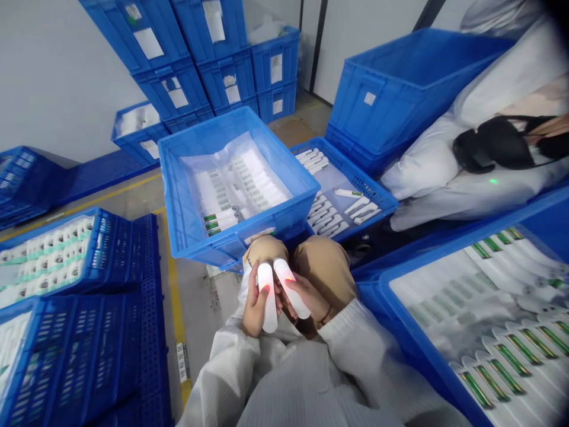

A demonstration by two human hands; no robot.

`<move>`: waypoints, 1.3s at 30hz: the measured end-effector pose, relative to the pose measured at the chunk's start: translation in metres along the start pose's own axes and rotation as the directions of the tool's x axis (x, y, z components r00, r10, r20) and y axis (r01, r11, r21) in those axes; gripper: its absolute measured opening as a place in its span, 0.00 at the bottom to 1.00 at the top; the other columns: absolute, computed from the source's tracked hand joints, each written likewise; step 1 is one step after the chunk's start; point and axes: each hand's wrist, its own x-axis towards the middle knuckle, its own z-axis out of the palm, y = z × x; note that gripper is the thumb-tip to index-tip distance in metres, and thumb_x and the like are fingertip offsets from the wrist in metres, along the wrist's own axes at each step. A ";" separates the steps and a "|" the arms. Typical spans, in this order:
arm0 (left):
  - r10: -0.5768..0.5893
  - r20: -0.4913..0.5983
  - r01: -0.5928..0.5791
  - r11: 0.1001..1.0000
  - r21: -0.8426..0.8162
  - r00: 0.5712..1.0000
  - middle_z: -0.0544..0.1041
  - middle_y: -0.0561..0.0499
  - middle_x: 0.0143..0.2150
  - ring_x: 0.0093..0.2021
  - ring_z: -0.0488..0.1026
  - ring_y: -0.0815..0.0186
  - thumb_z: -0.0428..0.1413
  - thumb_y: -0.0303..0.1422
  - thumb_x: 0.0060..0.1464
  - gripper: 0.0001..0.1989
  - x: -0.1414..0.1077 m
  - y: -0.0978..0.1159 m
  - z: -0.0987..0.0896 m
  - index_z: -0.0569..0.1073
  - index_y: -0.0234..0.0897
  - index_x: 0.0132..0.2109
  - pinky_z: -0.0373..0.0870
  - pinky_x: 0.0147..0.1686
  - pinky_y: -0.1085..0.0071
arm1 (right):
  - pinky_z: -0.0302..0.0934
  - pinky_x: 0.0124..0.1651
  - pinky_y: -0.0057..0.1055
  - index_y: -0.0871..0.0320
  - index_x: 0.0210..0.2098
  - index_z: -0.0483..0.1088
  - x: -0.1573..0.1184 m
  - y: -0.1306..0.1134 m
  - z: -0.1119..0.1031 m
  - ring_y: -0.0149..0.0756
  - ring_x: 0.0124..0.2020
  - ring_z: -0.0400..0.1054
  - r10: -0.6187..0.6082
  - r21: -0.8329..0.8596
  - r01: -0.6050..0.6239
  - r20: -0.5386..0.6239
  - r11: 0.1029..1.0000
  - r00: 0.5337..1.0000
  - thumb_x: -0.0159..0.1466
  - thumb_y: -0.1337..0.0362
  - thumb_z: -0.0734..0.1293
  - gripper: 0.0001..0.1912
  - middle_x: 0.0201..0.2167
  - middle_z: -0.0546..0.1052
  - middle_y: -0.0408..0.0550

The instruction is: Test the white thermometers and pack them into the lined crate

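My floor (200,295): grey, yellow line (174,284) | on it, to my left: blue slatted pallet (153,314) | line's label (182,362): black characters on white

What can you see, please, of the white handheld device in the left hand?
The white handheld device is a smooth, elongated bar with rounded ends, plastic-looking, glowing red by the thumb. The left hand holds it, far end toward the large blue crate, beside a similar device in the right hand.
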 end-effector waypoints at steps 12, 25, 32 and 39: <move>-0.005 -0.036 0.006 1.000 0.007 0.999 0.75 0.52 0.29 0.19 0.70 0.66 0.60 0.42 0.51 0.46 0.002 -0.003 0.002 0.43 0.45 0.69 0.63 0.14 0.73 | 0.55 0.10 0.24 0.57 0.34 0.63 -0.001 -0.003 0.004 0.28 0.10 0.62 0.055 -0.021 -0.055 -0.002 0.998 0.998 0.61 0.48 0.65 0.18 0.16 0.69 0.37; -0.058 -0.022 0.056 0.995 -0.087 0.998 0.72 0.52 0.21 0.16 0.65 0.68 0.58 0.50 0.50 0.30 0.008 -0.007 0.000 0.67 0.34 0.53 0.58 0.13 0.73 | 0.51 0.13 0.26 0.59 0.29 0.67 0.001 -0.005 0.003 0.28 0.12 0.61 0.075 0.147 -0.091 0.112 0.985 0.991 0.63 0.45 0.58 0.23 0.19 0.69 0.42; -0.026 0.079 0.050 0.943 -0.329 0.997 0.71 0.51 0.28 0.22 0.65 0.71 0.58 0.52 0.50 0.26 0.015 -0.004 0.002 0.73 0.34 0.45 0.63 0.21 0.74 | 0.51 0.19 0.23 0.60 0.33 0.65 -0.001 -0.014 0.004 0.25 0.17 0.57 0.043 0.340 -0.103 0.179 0.935 0.983 0.63 0.49 0.62 0.18 0.22 0.66 0.41; -0.076 0.132 0.122 0.912 -0.390 0.988 0.75 0.47 0.38 0.35 0.72 0.64 0.62 0.47 0.49 0.28 0.015 -0.010 -0.007 0.73 0.35 0.52 0.71 0.37 0.69 | 0.50 0.19 0.22 0.59 0.31 0.63 0.000 -0.014 0.002 0.24 0.17 0.57 -0.026 0.376 -0.030 0.143 0.926 0.989 0.63 0.49 0.62 0.17 0.22 0.66 0.41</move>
